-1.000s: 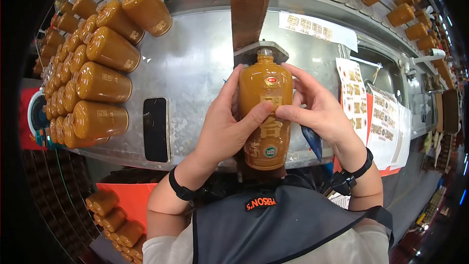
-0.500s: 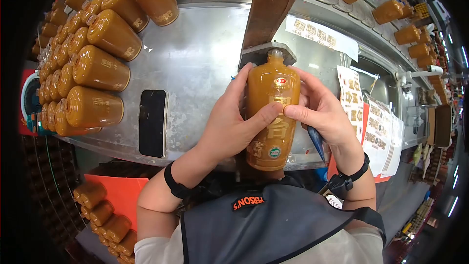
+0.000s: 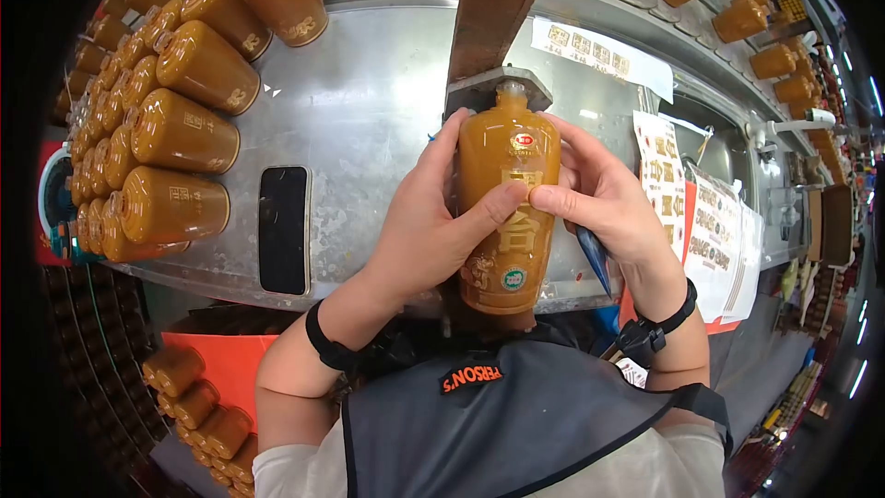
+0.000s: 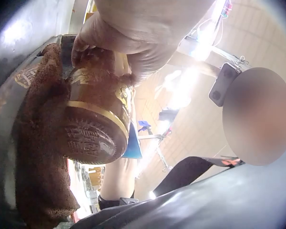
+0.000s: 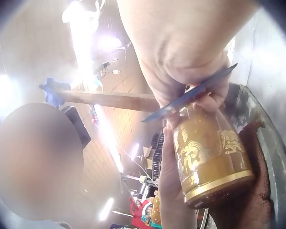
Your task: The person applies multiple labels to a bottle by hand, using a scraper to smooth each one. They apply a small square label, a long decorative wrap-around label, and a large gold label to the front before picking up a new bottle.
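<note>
Both hands hold an amber bottle, its neck pointing away toward a grey bracket. My left hand wraps its left side, thumb on the gold lettering. From the right, my right hand grips it, and the two thumb tips meet at the front. A blue pointed tool sticks out below the right palm; the right wrist view shows this blade across the hand. The bottle's embossed base faces the left wrist camera, beside a brown rough cloth-like piece.
Rows of amber bottles lie at the left, near a black phone on the metal table. Sticker sheets and a sink are at the right. A brown beam rises behind the bracket. More bottles sit lower left.
The head view has shifted slightly. Both hands keep their grip on the bottle, thumbs still together on its front, with little visible movement.
</note>
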Tool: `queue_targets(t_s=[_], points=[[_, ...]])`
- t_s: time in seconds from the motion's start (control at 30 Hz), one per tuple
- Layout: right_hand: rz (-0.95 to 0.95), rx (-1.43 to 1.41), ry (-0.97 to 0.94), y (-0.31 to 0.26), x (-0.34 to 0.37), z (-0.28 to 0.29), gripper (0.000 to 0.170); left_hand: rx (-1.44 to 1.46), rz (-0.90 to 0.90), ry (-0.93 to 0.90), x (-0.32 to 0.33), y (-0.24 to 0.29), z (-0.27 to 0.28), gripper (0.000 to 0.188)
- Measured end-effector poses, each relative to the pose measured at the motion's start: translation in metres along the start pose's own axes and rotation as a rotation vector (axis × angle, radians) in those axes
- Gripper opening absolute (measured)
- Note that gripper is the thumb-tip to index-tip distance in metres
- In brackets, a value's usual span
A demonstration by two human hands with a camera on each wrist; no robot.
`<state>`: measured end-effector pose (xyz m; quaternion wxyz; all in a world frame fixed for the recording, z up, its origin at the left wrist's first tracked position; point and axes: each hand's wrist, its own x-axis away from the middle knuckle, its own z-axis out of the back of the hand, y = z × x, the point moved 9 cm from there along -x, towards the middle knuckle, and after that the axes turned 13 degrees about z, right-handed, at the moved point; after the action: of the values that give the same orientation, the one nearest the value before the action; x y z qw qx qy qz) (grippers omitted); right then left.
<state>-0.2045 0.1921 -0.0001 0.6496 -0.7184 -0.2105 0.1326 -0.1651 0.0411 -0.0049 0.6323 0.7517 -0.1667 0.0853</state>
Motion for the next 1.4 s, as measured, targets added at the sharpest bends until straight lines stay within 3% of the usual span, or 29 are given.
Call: queue_targets(t_s=[0.33,0.43,0.5,0.6,0.8,1.23,1.33,1.4], points=[[0.013,-0.008,0.006,0.000,0.000,-0.001,0.082,-0.011,-0.031,-0.007,-0.001,0.000,0.000,0.079],[0.006,0.018,0.029,-0.002,0.002,0.000,0.080,0.116,-0.069,-0.029,-0.002,0.002,0.006,0.073],[-0.006,-0.004,0.004,-0.005,0.002,-0.001,0.079,0.145,0.086,-0.038,-0.006,-0.009,0.013,0.059],[-0.051,-0.092,0.016,-0.011,0.002,-0.005,0.078,0.249,0.062,-0.088,-0.004,-0.001,0.006,0.071],[-0.039,-0.083,0.023,-0.010,0.003,-0.006,0.074,0.157,0.034,-0.097,-0.002,0.006,0.000,0.078],[-0.089,-0.113,0.064,-0.005,0.007,0.000,0.068,0.160,0.073,-0.095,-0.004,0.005,-0.001,0.078],[-0.108,-0.225,0.087,-0.005,0.008,0.000,0.072,0.126,0.083,-0.134,-0.002,0.005,-0.004,0.078],[-0.077,-0.106,0.029,-0.003,0.008,0.001,0.078,0.160,0.075,-0.135,-0.002,0.005,-0.004,0.079]])
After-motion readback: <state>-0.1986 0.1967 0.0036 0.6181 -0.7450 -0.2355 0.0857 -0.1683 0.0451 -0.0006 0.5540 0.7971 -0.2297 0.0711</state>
